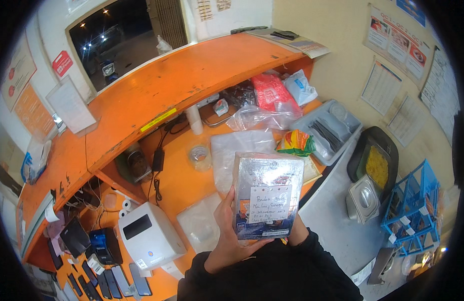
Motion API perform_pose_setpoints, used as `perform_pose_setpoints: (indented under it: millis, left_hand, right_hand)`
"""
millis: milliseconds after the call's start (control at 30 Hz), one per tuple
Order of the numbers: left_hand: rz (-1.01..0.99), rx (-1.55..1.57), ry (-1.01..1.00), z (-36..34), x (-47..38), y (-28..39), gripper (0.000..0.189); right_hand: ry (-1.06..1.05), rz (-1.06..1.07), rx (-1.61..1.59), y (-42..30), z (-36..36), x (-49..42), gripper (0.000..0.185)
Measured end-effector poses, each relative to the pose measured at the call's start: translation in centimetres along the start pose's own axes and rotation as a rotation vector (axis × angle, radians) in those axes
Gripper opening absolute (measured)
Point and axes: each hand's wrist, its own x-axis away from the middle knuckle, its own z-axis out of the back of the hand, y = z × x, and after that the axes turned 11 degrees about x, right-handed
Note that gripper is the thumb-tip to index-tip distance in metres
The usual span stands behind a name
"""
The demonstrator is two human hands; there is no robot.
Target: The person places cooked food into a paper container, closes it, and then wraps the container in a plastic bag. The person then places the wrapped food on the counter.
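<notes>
A plastic-wrapped box [269, 165] is held up in front of me, above the orange counter's lower desk. Its printed front carries a paper note [271, 205] with handwriting. My left hand [228, 235] grips the left side and bottom edge, with the thumb along the bottom. At the lower right my right hand [299, 229] reaches behind the box; its fingers are hidden. Below the box lie white plastic sheets or bags [239, 145]. A roll of clear tape [200, 155] sits to their left, and a yellow-and-green packet [296, 143] is just beyond the box.
A white label printer [153, 237] and several phones [111, 282] occupy the left desk. The raised orange ledge [179, 82] curves across the far side. To the right are a grey cutlery tray [326, 129], a steel container [363, 199], a black tray [373, 150] and blue baskets [412, 210].
</notes>
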Motion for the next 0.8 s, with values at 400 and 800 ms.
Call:
perform_pose_setpoints:
  millis: [400, 800]
  left_hand:
    - [-0.014, -0.1, 0.101, 0.8, 1.4, 0.2, 0.119]
    - [0.034, -0.047, 0.17, 1.8, 1.3, -0.5, 0.116]
  right_hand:
    - [-0.082, -0.096, 0.097, 1.5, 0.6, -0.9, 0.051]
    - [-0.188, -0.22, -0.057, 2.3, 1.4, -2.2, 0.06]
